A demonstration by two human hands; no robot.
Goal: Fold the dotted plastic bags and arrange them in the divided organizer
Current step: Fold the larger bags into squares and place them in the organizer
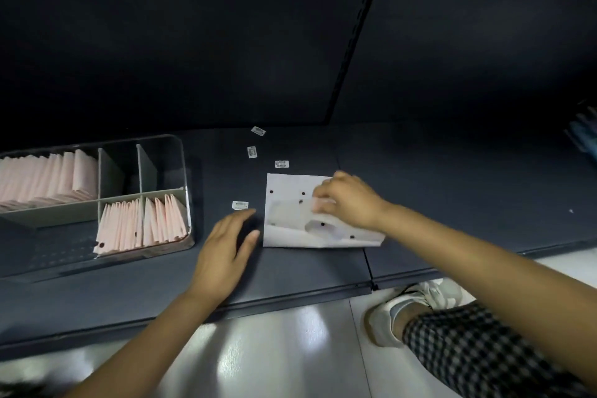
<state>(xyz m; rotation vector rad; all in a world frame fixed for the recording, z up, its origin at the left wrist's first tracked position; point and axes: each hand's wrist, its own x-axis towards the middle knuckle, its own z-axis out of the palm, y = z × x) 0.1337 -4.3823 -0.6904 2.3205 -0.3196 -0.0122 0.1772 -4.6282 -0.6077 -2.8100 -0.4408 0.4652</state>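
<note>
The dotted bag [292, 203] under the right hand [347, 200] is thin, translucent white plastic with a soft sheen, its lifted flap showing the layer beneath, while the folded bags [142, 224] in the organizer look pale pink and matt. The organizer [181, 152] has clear, glossy plastic walls and opaque grey dividers, and it stands on a dark shelf [290, 271] with a smooth matt finish like painted metal. Small paper labels [281, 164] lie on that shelf, the floor [274, 349] below is glossy and reflective, and the trouser leg [484, 352] is checked woven cloth.
</note>
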